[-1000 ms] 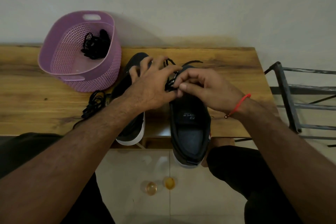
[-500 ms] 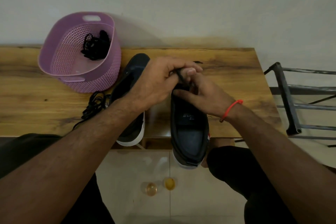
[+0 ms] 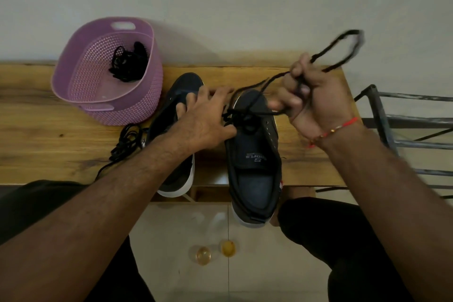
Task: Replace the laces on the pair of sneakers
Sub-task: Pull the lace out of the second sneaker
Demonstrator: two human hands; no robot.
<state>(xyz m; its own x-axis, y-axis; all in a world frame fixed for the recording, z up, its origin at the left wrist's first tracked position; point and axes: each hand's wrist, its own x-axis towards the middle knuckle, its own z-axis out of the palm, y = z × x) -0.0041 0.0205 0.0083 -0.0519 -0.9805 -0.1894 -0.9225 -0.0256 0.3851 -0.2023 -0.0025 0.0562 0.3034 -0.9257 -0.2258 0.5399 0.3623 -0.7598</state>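
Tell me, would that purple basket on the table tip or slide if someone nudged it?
Probably it would slide rather than tip: the purple basket looks like thin perforated plastic, so likely light, and it holds only a small bundle of black laces. Its wide, low shape suggests it stays upright. The wooden table looks smooth, so little would hold it back.

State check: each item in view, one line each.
Right hand: grips a black lace, pulled up and right.
Left hand: fingers spread, resting across both shoes.
Lace: partly threaded in the right shoe, its far end blurred.
Right shoe: upright, heel past the bench edge.
Left shoe: upright, unlaced as far as visible.
Basket: tilted, lace bundle inside.
Loose lace: bunched on the bench.
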